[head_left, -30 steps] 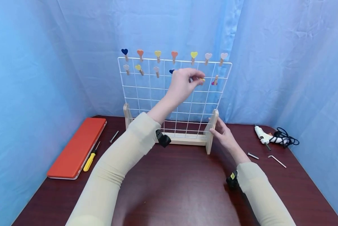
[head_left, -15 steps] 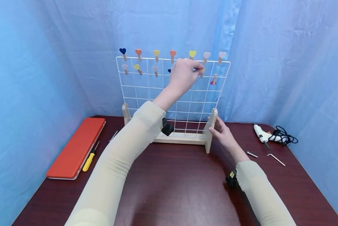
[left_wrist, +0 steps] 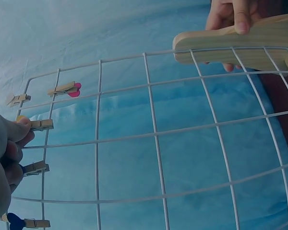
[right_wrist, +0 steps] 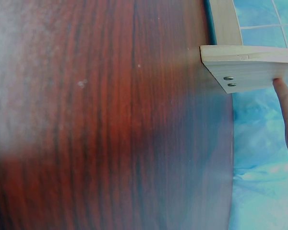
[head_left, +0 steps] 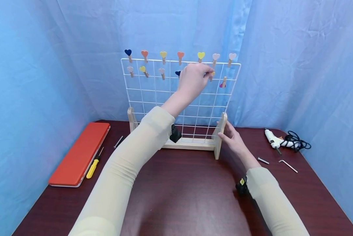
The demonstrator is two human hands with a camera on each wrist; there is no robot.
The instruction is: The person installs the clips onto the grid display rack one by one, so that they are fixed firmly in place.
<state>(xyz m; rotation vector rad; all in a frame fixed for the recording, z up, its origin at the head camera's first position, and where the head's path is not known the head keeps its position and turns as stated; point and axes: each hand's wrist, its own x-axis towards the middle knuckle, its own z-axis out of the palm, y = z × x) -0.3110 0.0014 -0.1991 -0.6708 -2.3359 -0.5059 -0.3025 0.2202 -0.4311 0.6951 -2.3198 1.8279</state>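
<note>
My left hand point(head_left: 193, 78) pinches a small wooden clothespin point(left_wrist: 41, 125) with a yellow heart at the second wire of a white wire grid point(left_wrist: 146, 72). In the left wrist view its jaws reach the wire, and thumb and fingertip cover most of the heart. A clothespin with a navy heart point(head_left: 177, 73) sits left of that hand, and another with a magenta heart point(head_left: 222, 85) hangs upside down to the right. My right hand point(head_left: 235, 142) grips the right wooden upright point(head_left: 220, 137) of the grid's stand, thumb in front and fingers behind.
Several heart clothespins line the top wire, including an orange one point(head_left: 144, 53). On the dark table lie a red case point(head_left: 80, 154), a yellow screwdriver point(head_left: 92, 168) and a bolt point(head_left: 118, 142) at left. A glue gun point(head_left: 273, 139), another bolt point(head_left: 263, 161) and a hex key point(head_left: 288, 166) lie at right.
My left hand has risen with the yellow-heart clothespin from below the second wire up to it, then stayed nearly still. My right hand keeps its hold on the upright.
</note>
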